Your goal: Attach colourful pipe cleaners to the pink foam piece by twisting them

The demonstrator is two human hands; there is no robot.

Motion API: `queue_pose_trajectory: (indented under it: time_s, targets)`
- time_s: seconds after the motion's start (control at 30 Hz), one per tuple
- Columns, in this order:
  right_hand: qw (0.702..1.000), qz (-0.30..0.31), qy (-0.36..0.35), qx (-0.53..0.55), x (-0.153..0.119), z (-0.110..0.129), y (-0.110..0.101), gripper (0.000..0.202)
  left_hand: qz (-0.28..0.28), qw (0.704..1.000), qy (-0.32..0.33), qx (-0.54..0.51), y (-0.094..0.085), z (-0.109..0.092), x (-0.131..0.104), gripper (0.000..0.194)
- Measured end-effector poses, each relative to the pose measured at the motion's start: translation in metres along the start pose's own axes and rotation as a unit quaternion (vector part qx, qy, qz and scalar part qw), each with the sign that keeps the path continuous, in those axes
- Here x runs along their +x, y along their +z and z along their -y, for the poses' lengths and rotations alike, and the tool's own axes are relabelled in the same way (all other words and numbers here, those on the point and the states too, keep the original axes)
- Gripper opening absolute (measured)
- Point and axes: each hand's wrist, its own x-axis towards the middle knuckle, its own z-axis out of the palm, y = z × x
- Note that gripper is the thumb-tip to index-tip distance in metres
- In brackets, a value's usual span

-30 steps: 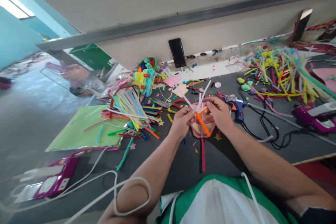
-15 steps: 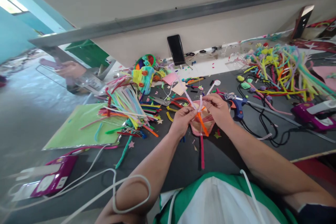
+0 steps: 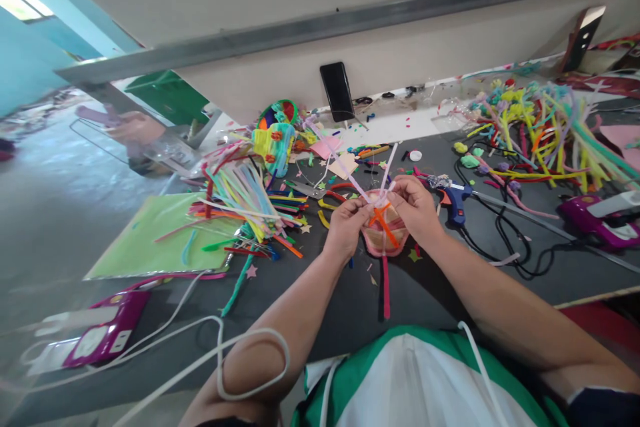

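Between my hands, low over the dark tabletop, is a pink pipe-cleaner craft [image 3: 393, 243] with a tan middle. Orange pipe cleaners [image 3: 384, 219] cross over its front, and a red-pink one [image 3: 385, 287] hangs down toward me. Pale lilac pipe cleaners [image 3: 353, 177] stick up from its top. With thumb and fingers pinched, my left hand [image 3: 347, 230] grips the lilac and orange strands at the left. My right hand [image 3: 416, 210] pinches a lilac strand at the upper right. The fingertips partly hide where the strands join.
Scissors [image 3: 307, 189] and red-handled pliers [image 3: 343, 188] lie beyond my left hand. A blue glue gun [image 3: 455, 203] with black cable is right. Bundled pipe cleaners [image 3: 245, 193] cover a green sheet [image 3: 135, 240]. A phone [image 3: 337, 90] leans on the partition. Another person's hand [image 3: 137, 130] is far left.
My hands have shifted slightly apart around the craft's top. The orange strands now show as a cross, and a lilac strand stands out higher near my right hand.
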Motion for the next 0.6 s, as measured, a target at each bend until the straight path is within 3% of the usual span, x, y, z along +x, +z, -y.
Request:
queue_pose_trajectory:
  time_s: [0.13,0.23,0.37,0.6]
  targets:
    - [0.980,0.024,0.163,0.114,-0.0030,-0.0033,0.0044,0.020,-0.008,1.000,0.010,0.003,-0.0006,0.0013,0.0008,0.025]
    - [0.964,0.042,0.208,0.161,-0.0045,-0.0020,0.0059,0.023,-0.005,1.000,0.005,0.009,-0.0013,0.0020,0.0008,0.025]
    - [0.982,0.034,0.134,0.128,-0.0040,0.0020,0.0040,0.022,0.016,1.000,-0.007,0.013,-0.0021,0.0018,0.0014,0.026]
    - [0.997,0.071,-0.014,-0.030,0.0015,0.0004,-0.0028,0.006,0.058,0.996,-0.028,0.062,-0.0026,0.0022,0.0001,0.023]
